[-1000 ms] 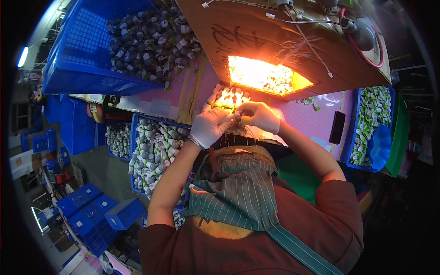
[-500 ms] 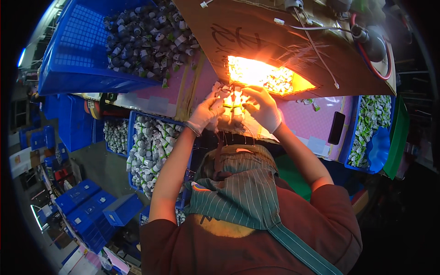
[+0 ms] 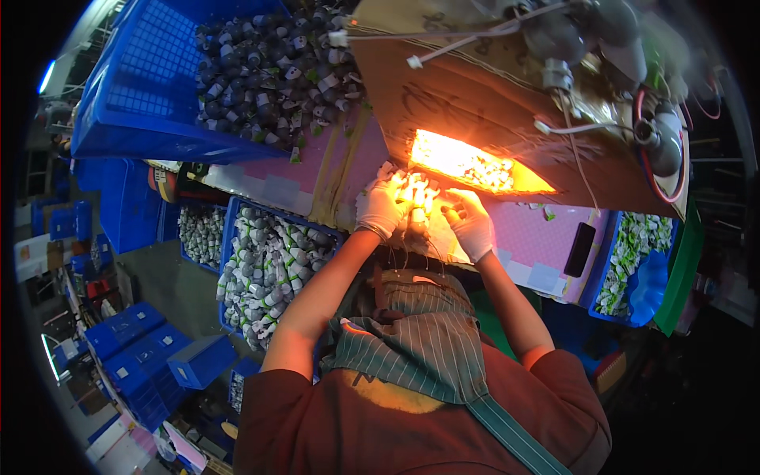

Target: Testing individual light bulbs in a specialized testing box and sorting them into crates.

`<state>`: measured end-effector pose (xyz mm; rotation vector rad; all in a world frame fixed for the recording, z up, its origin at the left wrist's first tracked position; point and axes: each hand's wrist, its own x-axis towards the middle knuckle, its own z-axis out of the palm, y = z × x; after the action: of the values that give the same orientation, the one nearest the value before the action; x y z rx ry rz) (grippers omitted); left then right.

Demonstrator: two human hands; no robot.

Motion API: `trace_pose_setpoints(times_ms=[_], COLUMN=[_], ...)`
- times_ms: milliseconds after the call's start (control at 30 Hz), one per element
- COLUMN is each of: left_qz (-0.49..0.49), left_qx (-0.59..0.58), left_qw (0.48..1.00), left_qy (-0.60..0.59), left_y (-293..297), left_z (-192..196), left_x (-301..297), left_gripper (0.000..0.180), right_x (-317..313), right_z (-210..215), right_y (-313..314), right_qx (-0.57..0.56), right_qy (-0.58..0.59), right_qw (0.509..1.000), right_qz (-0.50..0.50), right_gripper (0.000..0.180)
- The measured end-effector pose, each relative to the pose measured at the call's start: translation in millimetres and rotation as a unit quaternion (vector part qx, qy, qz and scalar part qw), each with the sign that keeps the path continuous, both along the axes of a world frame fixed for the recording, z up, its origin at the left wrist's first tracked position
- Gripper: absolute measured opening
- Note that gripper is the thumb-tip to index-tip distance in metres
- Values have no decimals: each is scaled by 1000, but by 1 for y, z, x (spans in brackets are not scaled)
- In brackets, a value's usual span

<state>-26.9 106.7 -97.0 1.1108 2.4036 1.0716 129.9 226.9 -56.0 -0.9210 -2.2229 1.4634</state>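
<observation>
pink worktop (image 3: pixel 538 237) under warm glare; left hand (image 3: pixel 378 210) at small bright-lit pieces (image 3: pixel 416 194), grip unclear; right hand (image 3: pixel 473 227) just beside, fingers curled, hold unclear. pieces lie before glowing opening (image 3: pixel 455 158) of cardboard box (image 3: pixel 491 103); glare could hide misgrip, perhaps scattering them.

Pale parts (image 3: pixel 419 192) at my left hand (image 3: pixel 381 207): glare-blurred, grip unclear. Blue crate (image 3: pixel 134 127), beyond it leftward: cut by top edge. Lit opening (image 3: pixel 461 162) beyond my right hand (image 3: pixel 473 224): contents washed out.
</observation>
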Motion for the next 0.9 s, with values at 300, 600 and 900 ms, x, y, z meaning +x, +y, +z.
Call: trace_pose_setpoints(times_ms=[300,600,900], left_qz=[178,150,-175], left_qx=[-107,-198,-391], left_qw=[978,957,820], left_qy=[24,152,380], left_y=[-21,50,66], left_z=[-11,-11,-61], left_x=[-131,-205,-258], left_gripper=[21,22,22], right_x=[0,-7,13], right_z=[-10,-3,-22], right_y=[-11,-19,-25], right_qx=[12,25,-87], right_qy=[-39,-24,-65], right_qw=[999,999,992], right_qz=[3,-13,-69], right_gripper=[23,15,16])
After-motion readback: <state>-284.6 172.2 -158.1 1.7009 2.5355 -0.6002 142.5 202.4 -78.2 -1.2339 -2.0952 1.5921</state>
